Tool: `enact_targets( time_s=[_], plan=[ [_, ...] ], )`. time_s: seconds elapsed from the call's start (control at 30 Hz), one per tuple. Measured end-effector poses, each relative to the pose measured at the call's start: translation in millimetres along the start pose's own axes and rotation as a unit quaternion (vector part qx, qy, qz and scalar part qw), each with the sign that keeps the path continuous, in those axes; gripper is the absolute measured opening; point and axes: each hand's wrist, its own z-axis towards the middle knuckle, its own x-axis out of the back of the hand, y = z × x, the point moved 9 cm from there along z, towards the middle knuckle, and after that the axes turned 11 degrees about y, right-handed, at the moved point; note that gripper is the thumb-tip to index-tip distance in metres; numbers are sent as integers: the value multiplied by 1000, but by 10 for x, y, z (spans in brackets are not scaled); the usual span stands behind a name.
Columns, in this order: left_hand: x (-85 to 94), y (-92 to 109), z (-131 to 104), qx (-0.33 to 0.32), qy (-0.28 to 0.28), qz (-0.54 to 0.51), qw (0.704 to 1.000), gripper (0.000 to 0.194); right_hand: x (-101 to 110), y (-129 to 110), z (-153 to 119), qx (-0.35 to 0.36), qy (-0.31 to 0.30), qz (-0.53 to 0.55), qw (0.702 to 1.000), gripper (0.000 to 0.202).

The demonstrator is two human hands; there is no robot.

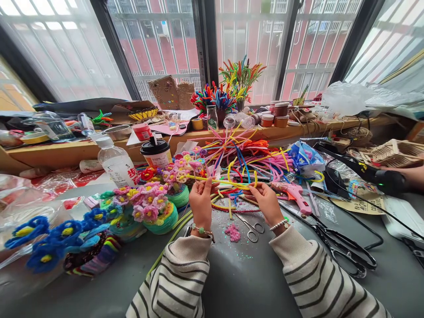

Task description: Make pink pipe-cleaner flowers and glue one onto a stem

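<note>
While I watch remotely, fingers of the left hand (202,204) and right hand (269,204) are clamped on a yellow pipe cleaner (232,181), above the worktop (236,282). Red characters (133,173) mark the plastic bottle (114,165); a black lid (154,147) covers the paper cup (159,159); one teal pot (164,221) holds pink pipe-cleaner flowers (150,201).

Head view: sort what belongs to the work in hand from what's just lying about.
Likely in use:
- yellow fuzzy stem, held between left hand and right hand
- pile of coloured stems
- small scissors
- pink glue gun

Seemingly just lying about:
- white-capped bottle
- black-lidded cup
- clear plastic bag
</note>
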Motion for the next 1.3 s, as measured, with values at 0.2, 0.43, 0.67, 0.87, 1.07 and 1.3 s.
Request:
enact_targets(
  time_s=[0.2,0.43,0.67,0.87,1.07,1.3],
  plan=[
    [86,114,15,-47,53,-68,995,35,127,13,61,13,57,22,998,12],
    [133,217,4,-92,67,-72,991,36,343,-75,78,39,148,82,985,9],
    [252,308,42,-130,108,-90,982,32,574,-154,69,51,220,96,969,10],
    [302,362,73,-154,114,-102,976,28,828,-298,114,73,288,89,951,10],
    [143,216,80,-82,51,-71,993,27,819,-360,151,81,264,100,956,11],
    [-11,-122,71,54,-20,16,998,14,606,-246,118,79,189,88,975,18]
  ],
)
